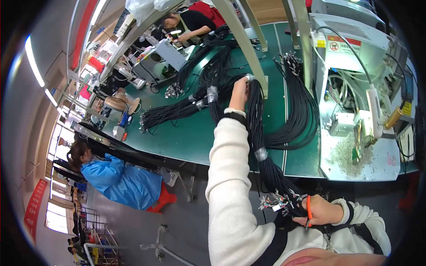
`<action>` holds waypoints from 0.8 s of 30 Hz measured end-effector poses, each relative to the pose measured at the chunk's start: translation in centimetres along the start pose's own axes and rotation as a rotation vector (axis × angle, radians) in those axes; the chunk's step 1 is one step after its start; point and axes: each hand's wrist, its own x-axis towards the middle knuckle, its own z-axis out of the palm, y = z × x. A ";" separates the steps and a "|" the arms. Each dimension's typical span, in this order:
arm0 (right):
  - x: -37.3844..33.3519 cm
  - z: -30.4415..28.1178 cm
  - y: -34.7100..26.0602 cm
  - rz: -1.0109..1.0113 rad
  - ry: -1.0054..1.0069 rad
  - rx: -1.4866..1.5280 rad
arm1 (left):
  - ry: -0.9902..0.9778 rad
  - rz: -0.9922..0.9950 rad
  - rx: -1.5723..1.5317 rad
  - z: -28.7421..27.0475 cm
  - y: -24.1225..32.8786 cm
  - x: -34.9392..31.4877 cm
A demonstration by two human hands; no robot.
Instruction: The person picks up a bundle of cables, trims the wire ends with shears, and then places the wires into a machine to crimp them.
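Observation:
A long bundle of black cables (256, 119) hangs over the table's front edge toward me, wrapped with clear tape partway down. At its far part, near a table post, my left hand (240, 92) is closed around the cables. The near end is a cluster of small metal and white connectors (280, 202) close to my body. Beside it my right hand (323, 209) is closed on an orange-handled tool (309, 207) that looks like snips. Its fingers lie against the cables by the connectors; whether they also grip them I cannot tell.
More black cable bundles (177, 109) lie on the green table (186, 139), and another curves at right (306, 111). A white machine (355, 48) with metal scraps on its tray stands right. Pale posts (248, 48) rise from the table. Co-workers sit at left (122, 177) and far side (195, 26).

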 end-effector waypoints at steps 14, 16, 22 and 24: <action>0.4 -0.2 0.6 -0.015 0.217 -0.065 | 0.021 -0.054 0.218 -1.8 -2.0 5.8; 0.5 0.6 0.3 -0.006 0.240 -0.082 | 0.061 -0.147 0.397 -2.8 -1.7 5.7; 0.2 0.0 0.4 0.063 0.338 -0.056 | -0.141 0.465 0.553 -0.4 5.5 -8.4; 0.2 0.5 0.6 0.077 0.350 -0.050 | -0.443 0.509 0.682 -2.6 6.4 -15.4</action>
